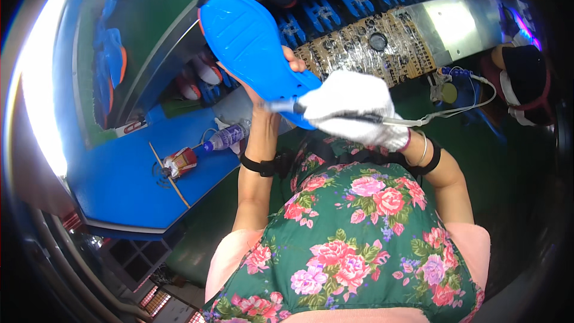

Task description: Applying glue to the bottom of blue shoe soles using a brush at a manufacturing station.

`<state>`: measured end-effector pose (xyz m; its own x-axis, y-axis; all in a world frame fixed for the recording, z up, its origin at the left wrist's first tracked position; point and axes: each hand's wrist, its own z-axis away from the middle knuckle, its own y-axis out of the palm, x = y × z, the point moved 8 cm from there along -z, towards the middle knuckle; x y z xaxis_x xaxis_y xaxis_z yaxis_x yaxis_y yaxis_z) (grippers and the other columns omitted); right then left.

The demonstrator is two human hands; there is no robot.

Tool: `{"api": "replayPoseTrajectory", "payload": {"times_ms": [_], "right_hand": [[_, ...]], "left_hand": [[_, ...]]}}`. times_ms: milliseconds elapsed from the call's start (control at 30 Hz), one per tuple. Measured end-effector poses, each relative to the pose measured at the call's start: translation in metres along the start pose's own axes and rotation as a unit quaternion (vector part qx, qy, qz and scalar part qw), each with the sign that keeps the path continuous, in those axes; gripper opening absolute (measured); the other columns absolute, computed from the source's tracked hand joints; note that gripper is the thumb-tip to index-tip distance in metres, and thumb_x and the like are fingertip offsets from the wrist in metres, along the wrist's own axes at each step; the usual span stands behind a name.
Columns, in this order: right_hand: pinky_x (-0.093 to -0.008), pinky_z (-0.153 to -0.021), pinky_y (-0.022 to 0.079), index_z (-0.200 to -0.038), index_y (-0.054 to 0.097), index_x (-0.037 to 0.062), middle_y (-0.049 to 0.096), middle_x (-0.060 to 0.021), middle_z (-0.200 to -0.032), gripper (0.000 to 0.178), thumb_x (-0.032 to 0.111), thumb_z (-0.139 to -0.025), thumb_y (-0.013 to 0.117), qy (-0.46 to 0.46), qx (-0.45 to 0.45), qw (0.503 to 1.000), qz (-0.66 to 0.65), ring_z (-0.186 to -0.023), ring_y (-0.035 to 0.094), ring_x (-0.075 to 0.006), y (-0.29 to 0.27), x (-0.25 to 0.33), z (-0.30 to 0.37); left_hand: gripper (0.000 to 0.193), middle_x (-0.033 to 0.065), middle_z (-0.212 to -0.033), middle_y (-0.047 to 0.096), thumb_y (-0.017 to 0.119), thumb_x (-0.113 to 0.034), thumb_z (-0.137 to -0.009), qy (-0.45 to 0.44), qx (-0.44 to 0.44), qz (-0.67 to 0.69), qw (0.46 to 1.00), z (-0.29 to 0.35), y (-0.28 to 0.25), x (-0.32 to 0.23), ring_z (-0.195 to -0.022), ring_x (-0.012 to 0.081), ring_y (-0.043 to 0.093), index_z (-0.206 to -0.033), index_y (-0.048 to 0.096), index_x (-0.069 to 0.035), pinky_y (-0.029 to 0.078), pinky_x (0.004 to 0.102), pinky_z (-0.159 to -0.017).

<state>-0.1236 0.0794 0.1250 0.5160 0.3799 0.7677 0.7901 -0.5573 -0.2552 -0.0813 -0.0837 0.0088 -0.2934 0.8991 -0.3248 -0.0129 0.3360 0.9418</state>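
My bare left hand (pixel 257 87) grips a blue shoe sole (pixel 245 36) from beneath, its fingertips curling over the right edge. A thin red-orange line shows along the sole's left rim, and several small holes dot its near end. In a white knit glove, my right hand (pixel 353 104) closes round a slim brush-like tool (pixel 344 115). Its tip (pixel 278 106) is smeared by motion and sits at the sole's near end; whether it touches the surface I cannot tell. A pale tube (pixel 412 122) runs from the tool's back end toward the right.
Ahead, a curved line carries several blue racks (pixel 323 15) with shoe parts. A plastic-wrapped cardboard panel (pixel 359 48) joins a metal plate (pixel 457 27). At left, a blue table (pixel 119 173) bears a bottle (pixel 227 137), a red container (pixel 180 161) and a stick (pixel 179 190).
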Motion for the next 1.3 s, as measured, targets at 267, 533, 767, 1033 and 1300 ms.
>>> {"api": "replayPoseTrajectory", "payload": {"times_ms": [267,533,767,1033,1300], "right_hand": [[-0.0369,-0.074,0.058,-0.103,0.078,0.0110,0.076,-0.0075,-0.102,0.024,0.009,-0.079,0.081,-0.045,0.028,0.998,0.024,-0.084,0.071,-0.0267,0.015,0.015,0.009],[-0.0376,-0.071,0.058,-0.109,0.075,0.0137,0.073,-0.0076,-0.098,0.030,0.008,-0.080,0.079,-0.063,0.067,0.992,0.087,-0.084,0.070,-0.0269,0.035,0.009,0.033],[-0.0360,-0.074,0.058,-0.105,0.075,0.0138,0.074,-0.0087,-0.105,0.026,0.006,-0.080,0.077,-0.081,0.075,0.988,0.111,-0.087,0.070,-0.0272,0.023,-0.008,0.028],[-0.0369,-0.080,0.059,-0.096,0.078,0.0106,0.075,-0.0084,-0.091,0.017,0.006,-0.080,0.079,0.063,0.080,0.994,-0.033,-0.089,0.073,-0.0254,0.009,-0.030,0.028],[-0.0345,-0.088,0.059,-0.100,0.078,0.0020,0.077,-0.0114,-0.102,0.020,0.012,-0.084,0.083,0.190,-0.175,0.957,-0.133,-0.098,0.074,-0.0219,-0.064,-0.046,0.053]], "left_hand": [[0.081,0.0152,-0.104,0.060,0.051,-0.075,-0.094,-0.024,0.033,0.005,0.999,-0.009,-0.008,-0.006,-0.094,0.0264,0.058,-0.135,0.049,-0.005,0.050,0.0420,-0.089],[0.118,0.0236,-0.106,0.066,0.031,-0.100,-0.076,-0.143,0.009,-0.005,0.990,-0.017,-0.004,-0.005,-0.084,0.0370,0.066,-0.142,0.046,-0.002,0.056,0.0495,-0.075],[0.124,0.0260,-0.115,0.065,0.031,-0.099,-0.075,-0.311,0.010,-0.027,0.950,-0.031,-0.009,0.021,-0.092,0.0395,0.070,-0.153,0.039,-0.004,0.060,0.0534,-0.076],[0.110,0.0200,-0.114,0.068,0.036,-0.094,-0.083,-0.275,-0.259,-0.244,0.893,-0.031,-0.050,0.006,-0.083,0.0339,0.069,-0.147,0.047,-0.004,0.060,0.0495,-0.066],[0.059,0.0153,-0.130,0.065,0.044,-0.052,-0.106,-0.206,-0.066,0.047,0.975,0.016,-0.088,0.081,-0.115,0.0315,0.064,-0.140,0.053,-0.006,0.053,0.0470,-0.101]]}}
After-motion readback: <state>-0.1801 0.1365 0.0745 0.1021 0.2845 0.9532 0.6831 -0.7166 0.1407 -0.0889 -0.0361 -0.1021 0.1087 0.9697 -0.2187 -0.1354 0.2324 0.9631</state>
